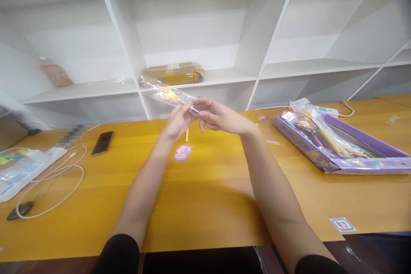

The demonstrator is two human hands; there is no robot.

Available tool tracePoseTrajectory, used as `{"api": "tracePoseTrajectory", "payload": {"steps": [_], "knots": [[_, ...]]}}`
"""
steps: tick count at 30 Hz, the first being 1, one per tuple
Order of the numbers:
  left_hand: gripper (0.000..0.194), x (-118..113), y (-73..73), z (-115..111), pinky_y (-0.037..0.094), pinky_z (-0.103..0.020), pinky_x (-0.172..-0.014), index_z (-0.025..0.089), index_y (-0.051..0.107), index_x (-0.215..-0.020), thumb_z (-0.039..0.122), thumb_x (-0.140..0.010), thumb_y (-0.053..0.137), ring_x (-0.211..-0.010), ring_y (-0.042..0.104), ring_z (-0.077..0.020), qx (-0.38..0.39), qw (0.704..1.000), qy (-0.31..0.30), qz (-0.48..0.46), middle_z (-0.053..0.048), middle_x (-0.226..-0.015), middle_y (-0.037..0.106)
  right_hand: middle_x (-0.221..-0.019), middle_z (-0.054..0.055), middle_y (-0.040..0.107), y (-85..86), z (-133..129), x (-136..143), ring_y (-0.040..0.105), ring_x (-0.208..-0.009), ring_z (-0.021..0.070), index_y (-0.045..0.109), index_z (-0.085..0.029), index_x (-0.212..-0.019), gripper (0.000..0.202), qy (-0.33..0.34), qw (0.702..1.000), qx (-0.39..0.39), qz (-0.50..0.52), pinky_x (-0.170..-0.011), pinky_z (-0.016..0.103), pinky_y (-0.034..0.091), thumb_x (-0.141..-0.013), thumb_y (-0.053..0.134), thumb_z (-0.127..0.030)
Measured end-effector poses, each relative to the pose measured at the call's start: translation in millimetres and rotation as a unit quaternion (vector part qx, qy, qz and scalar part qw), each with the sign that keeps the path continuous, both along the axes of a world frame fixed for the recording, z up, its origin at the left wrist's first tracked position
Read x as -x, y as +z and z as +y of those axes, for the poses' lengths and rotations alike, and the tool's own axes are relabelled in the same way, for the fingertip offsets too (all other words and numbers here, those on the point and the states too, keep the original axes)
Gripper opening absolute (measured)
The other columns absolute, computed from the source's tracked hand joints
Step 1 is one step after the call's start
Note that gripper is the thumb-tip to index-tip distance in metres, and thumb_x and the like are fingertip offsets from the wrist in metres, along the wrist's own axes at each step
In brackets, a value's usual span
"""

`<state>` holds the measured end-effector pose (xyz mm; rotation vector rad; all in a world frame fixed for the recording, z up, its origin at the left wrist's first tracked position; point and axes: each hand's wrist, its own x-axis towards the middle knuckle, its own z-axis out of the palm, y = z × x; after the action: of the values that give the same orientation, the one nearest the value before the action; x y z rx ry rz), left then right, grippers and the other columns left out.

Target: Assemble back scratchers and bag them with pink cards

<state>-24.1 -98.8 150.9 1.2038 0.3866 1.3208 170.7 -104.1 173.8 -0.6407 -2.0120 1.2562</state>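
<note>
Ahead of me, above the table, I hold a yellow hand-shaped back scratcher (169, 93) with a thin silver rod, its head inside a clear plastic sleeve (154, 85). My left hand (178, 119) is closed around the rod below the head. The thumb and fingers of my right hand (221, 117) grip the rod's lower part, close beside the left. A yellow stick-like piece (187, 135) shows below my hands; I cannot tell whether it belongs to the held one. Small purple cards (182, 153) lie on the table beneath.
On the right, an open purple box (324, 162) holds several wrapped back scratchers (327, 137). A clear wrapper (268, 132) lies left of it. A phone (102, 143), white cable (81, 175) and dark mouse (20, 210) are on the left. A taped parcel (173, 73) sits on the shelf.
</note>
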Motion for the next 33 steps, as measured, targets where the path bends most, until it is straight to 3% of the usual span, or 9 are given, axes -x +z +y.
{"api": "tracePoseTrajectory", "payload": {"steps": [2, 4, 6, 8, 11, 17, 22, 26, 33], "knots": [[0.023, -1, -1.5, 4, 0.055, -0.05, -0.118, 0.019, 0.081, -0.105, 0.039, -0.1, 0.073, -0.14, 0.069, -0.0357, -0.012, 0.999, 0.025, -0.016, -0.015, -0.126, 0.082, -0.075, -0.002, 0.07, -0.3, 0, -1, 0.049, -0.051, 0.0103, 0.034, -0.018, -0.166, 0.071, -0.033, 0.999, -0.001, -0.011, -0.05, 0.023, 0.038, -0.109, 0.067, -0.044], [0.025, 3, 0.3, 8, 0.055, -0.049, -0.118, 0.019, 0.08, -0.1, 0.041, -0.103, 0.068, -0.138, 0.07, -0.0341, -0.011, 0.997, 0.062, -0.039, -0.014, -0.124, 0.083, -0.075, -0.002, 0.069, 1.2, 0, -6, 0.055, -0.056, 0.0119, 0.038, -0.02, -0.165, 0.072, -0.05, 0.998, -0.004, -0.033, -0.054, 0.024, 0.044, -0.106, 0.07, -0.045], [0.029, 12, 4.5, 12, 0.055, -0.048, -0.118, 0.019, 0.08, -0.1, 0.043, -0.105, 0.064, -0.136, 0.072, -0.032, -0.001, 0.993, 0.098, -0.062, -0.012, -0.122, 0.083, -0.073, -0.002, 0.067, 3.6, 0, -13, 0.057, -0.059, 0.0123, 0.058, -0.018, -0.15, 0.056, -0.045, 0.997, -0.011, -0.061, -0.057, 0.025, 0.047, -0.104, 0.073, -0.047], [0.032, 23, 9.4, 15, 0.055, -0.047, -0.118, 0.02, 0.081, -0.103, 0.045, -0.106, 0.06, -0.135, 0.072, -0.0303, 0.005, 0.989, 0.122, -0.078, -0.011, -0.121, 0.084, -0.072, -0.001, 0.065, 6.3, 0, -19, 0.057, -0.061, 0.0122, 0.072, -0.017, -0.123, 0.04, -0.044, 0.996, -0.026, -0.076, -0.059, 0.026, 0.047, -0.103, 0.073, -0.051], [0.034, 39, 15.7, 18, 0.056, -0.047, -0.117, 0.022, 0.081, -0.109, 0.047, -0.106, 0.058, -0.134, 0.073, -0.0294, 0.005, 0.987, 0.135, -0.084, -0.01, -0.121, 0.084, -0.078, 0.003, 0.069, 9.7, -1, -23, 0.059, -0.066, 0.0129, 0.076, -0.017, -0.1, 0.04, -0.055, 0.995, -0.055, -0.062, -0.064, 0.028, 0.049, -0.103, 0.07, -0.056], [0.035, 59, 22.5, 19, 0.061, -0.044, -0.111, 0.021, 0.081, -0.107, 0.042, -0.109, 0.054, -0.128, 0.076, -0.028, 0.021, 0.985, 0.141, -0.1, -0.01, -0.116, 0.084, -0.103, 0.011, 0.079, 10.7, -6, -19, 0.064, -0.076, 0.0161, 0.08, -0.017, -0.118, 0.049, -0.092, 0.992, -0.077, 0.03, -0.077, 0.036, 0.057, -0.093, 0.082, -0.058], [0.036, 63, 26.8, 20, 0.064, -0.039, -0.106, 0.023, 0.08, -0.11, 0.037, -0.113, 0.047, -0.126, 0.077, -0.0248, 0.023, 0.969, 0.18, -0.169, -0.008, -0.11, 0.084, -0.11, 0.012, 0.077, 5.2, -4, -10, 0.071, -0.088, 0.0213, 0.079, -0.018, -0.119, 0.057, -0.089, 0.99, -0.107, 0.008, -0.081, 0.038, 0.061, -0.078, 0.095, -0.054], [0.033, 62, 25.9, 23, 0.063, -0.038, -0.11, 0.024, 0.08, -0.111, 0.035, -0.113, 0.048, -0.129, 0.075, -0.0239, 0.013, 0.962, 0.193, -0.191, -0.007, -0.111, 0.084, -0.113, 0.012, 0.077, 0.6, -4, 4, 0.074, -0.093, 0.0237, 0.078, -0.02, -0.116, 0.05, -0.061, 0.991, -0.121, -0.007, -0.084, 0.041, 0.063, -0.082, 0.091, -0.054], [0.034, 62, 27.3, 21, 0.06, -0.038, -0.113, 0.022, 0.078, -0.11, 0.035, -0.114, 0.048, -0.133, 0.073, -0.0239, 0.014, 0.968, 0.167, -0.185, -0.008, -0.118, 0.083, -0.103, 0.008, 0.079, -4.9, -2, 17, 0.076, -0.092, 0.0237, 0.083, -0.023, -0.098, 0.034, -0.104, 0.974, -0.188, 0.074, -0.092, 0.044, 0.066, -0.087, 0.089, -0.055]]}}
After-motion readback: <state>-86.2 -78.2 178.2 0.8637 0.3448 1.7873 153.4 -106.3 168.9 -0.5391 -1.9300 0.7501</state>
